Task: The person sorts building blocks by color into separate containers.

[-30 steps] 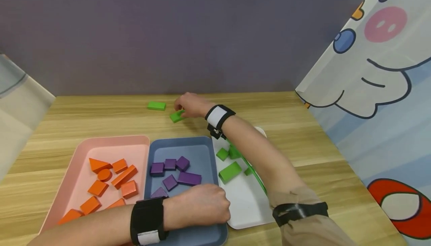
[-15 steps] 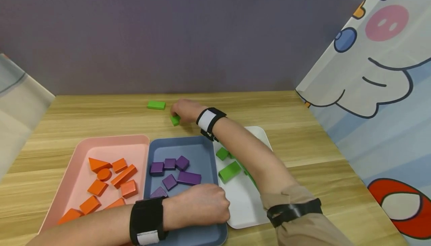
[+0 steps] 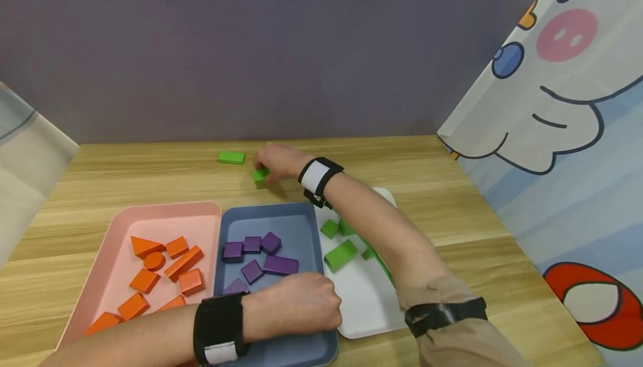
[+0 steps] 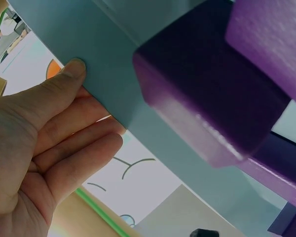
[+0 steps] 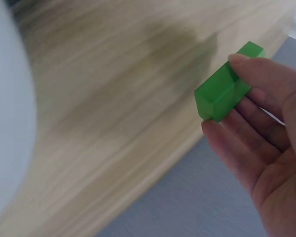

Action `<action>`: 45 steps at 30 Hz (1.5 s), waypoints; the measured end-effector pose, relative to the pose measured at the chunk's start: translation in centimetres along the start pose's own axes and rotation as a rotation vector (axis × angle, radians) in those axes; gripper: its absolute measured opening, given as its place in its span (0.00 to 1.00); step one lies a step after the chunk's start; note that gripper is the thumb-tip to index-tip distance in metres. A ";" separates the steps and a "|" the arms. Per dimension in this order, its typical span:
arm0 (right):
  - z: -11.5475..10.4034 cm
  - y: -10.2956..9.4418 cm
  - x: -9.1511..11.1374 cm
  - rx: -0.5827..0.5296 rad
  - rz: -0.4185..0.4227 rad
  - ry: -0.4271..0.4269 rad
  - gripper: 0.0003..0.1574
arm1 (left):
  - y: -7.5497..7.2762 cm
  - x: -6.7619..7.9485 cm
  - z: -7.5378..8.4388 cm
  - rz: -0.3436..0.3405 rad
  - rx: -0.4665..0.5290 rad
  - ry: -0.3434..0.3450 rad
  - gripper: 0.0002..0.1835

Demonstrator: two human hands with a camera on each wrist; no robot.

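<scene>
My right hand (image 3: 281,160) is at the far side of the wooden table, pinching a green rectangular block (image 5: 224,89) between thumb and fingertips. The right wrist view shows the block tilted, its near end face in sight. A second green block (image 3: 231,158) lies flat on the table, just left of that hand. My left hand (image 3: 293,305) reaches across the blue tray (image 3: 296,222). In the left wrist view its thumb is on the tray's rim and its fingers lie beneath, gripping the edge. Purple blocks (image 3: 281,265) sit inside this tray.
On the left, a pink tray (image 3: 171,216) contains several orange blocks (image 3: 191,282). A white tray (image 3: 361,305) on the right, partly under my right forearm, holds green pieces (image 3: 340,255). A grey wall (image 3: 251,54) rises behind the table, and a cartoon-printed panel (image 3: 567,133) borders its right side.
My right hand has closed on the green block and turned it; it lay flat and angled a second ago. The left hand stays at the blue tray.
</scene>
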State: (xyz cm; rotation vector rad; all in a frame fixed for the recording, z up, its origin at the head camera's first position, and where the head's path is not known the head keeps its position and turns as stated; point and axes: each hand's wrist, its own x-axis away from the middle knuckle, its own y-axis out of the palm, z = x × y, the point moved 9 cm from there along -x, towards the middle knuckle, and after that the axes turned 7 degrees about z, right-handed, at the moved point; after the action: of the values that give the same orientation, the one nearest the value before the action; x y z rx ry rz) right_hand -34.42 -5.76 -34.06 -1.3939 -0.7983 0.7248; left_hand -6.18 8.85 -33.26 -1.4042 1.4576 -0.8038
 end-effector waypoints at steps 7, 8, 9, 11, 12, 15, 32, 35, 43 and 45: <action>-0.1 -1.4 2.0 -0.001 0.028 -0.088 0.10 | 0.3 0.0 -0.2 -0.031 0.033 0.004 0.10; -0.1 -1.6 2.4 -0.007 0.032 -0.094 0.09 | 0.4 0.0 -0.3 -0.040 0.045 0.001 0.09; 0.0 -1.9 3.0 -0.014 0.037 -0.101 0.08 | 0.5 0.0 -0.3 -0.047 0.052 0.000 0.09; 0.1 -2.5 4.1 -0.037 0.049 -0.108 0.07 | 0.6 0.0 -0.4 -0.060 0.055 -0.002 0.09; 0.2 -2.8 4.7 -0.050 0.055 -0.110 0.07 | 0.6 0.0 -0.4 -0.062 0.054 -0.003 0.09; 0.4 -3.5 6.7 -0.072 0.089 -0.121 0.07 | 0.5 0.1 -0.5 -0.060 0.036 -0.005 0.09; 1.6 -4.1 18.7 -0.131 0.164 -0.051 0.18 | 0.4 0.1 -0.7 -0.039 -0.022 0.003 0.10; 2.1 -3.8 20.8 -0.148 0.167 -0.016 0.18 | 0.3 0.2 -0.7 -0.030 -0.044 -0.001 0.11; 3.1 -2.2 25.3 -0.174 0.139 0.058 0.16 | 0.1 0.4 -0.9 -0.019 -0.069 -0.009 0.12; 3.2 -1.8 25.9 -0.181 0.125 0.069 0.15 | 0.1 0.4 -0.9 -0.027 -0.063 -0.009 0.12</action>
State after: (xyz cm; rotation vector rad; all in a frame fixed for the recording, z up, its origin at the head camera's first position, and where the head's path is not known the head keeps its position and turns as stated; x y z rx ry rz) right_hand -22.75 17.46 -30.78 -1.6353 -0.7411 0.7097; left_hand -7.07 8.35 -33.13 -1.4751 1.4715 -0.7734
